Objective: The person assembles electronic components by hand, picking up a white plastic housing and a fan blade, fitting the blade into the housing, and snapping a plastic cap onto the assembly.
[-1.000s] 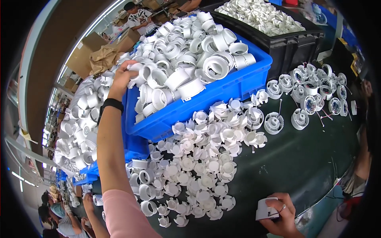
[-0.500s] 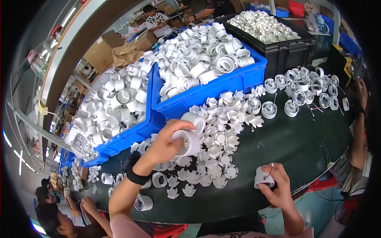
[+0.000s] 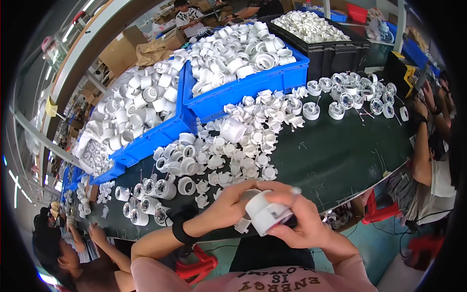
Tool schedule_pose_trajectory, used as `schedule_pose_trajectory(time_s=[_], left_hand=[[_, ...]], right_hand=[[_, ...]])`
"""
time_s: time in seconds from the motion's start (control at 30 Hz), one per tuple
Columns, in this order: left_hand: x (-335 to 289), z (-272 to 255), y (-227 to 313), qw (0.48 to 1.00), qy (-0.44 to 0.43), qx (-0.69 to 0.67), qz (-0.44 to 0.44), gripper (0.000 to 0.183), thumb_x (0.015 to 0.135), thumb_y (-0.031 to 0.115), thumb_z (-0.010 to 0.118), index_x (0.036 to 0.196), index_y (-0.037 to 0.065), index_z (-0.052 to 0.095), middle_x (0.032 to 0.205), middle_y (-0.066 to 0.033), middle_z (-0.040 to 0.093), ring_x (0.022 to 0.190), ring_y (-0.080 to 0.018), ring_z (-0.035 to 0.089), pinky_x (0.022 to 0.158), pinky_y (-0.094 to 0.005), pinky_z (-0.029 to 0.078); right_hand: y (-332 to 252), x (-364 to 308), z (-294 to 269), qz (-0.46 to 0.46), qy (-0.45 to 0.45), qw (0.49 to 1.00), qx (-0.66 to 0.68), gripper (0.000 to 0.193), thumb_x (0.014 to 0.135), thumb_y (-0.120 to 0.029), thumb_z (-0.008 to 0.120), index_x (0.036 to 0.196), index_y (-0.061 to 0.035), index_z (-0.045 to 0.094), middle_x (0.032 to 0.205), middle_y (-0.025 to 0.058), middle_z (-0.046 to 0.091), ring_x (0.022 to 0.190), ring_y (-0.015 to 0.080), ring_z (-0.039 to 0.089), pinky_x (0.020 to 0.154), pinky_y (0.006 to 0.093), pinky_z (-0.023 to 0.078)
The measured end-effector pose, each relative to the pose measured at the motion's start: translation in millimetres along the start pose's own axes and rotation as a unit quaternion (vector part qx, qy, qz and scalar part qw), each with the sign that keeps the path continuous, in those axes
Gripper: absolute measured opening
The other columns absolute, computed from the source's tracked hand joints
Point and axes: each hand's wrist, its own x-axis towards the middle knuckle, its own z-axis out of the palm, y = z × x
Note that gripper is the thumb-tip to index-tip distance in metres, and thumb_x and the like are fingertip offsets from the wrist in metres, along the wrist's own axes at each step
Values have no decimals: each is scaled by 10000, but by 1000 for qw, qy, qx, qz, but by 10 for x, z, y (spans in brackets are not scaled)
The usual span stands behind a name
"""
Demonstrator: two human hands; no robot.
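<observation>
White plastic fitting (image 3: 265, 212) is held at the near edge of the dark worktop (image 3: 335, 155); left hand (image 3: 228, 204) and right hand (image 3: 296, 219) fingers pinch it.

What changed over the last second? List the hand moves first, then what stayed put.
The left hand came back from the blue bin with a white ring part and brought it in front of the body. The right hand, earlier apart at the table edge, closed in with its white fitting; both hands now meet on the parts. The bins and loose white pieces on the dark table stayed.
</observation>
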Motion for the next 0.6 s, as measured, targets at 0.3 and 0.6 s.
schedule_pose_trajectory(time_s=[0.3, 0.6], left_hand=[[-582, 295, 53, 910, -89, -405, 16, 761, 833, 161, 638, 1457, 72, 212, 1390, -104, 390, 1248, -200, 437, 963, -359, 414], [-634, 846, -159, 919, 201, -340, 24, 728, 937, 531, 442, 1417, 37, 208, 1222, -153, 481, 927, -210, 579, 714, -306, 493]], right_hand=[[69, -132, -107, 267, 22, 944, 194, 514, 937, -420, 546, 1222, 3, 482, 1088, 73, 573, 953, 120, 545, 825, 257, 448], [278, -332, 235, 249, 84, 936, 234, 431, 989, -337, 456, 1270, -21, 371, 1218, 161, 558, 973, 143, 571, 771, 248, 467]])
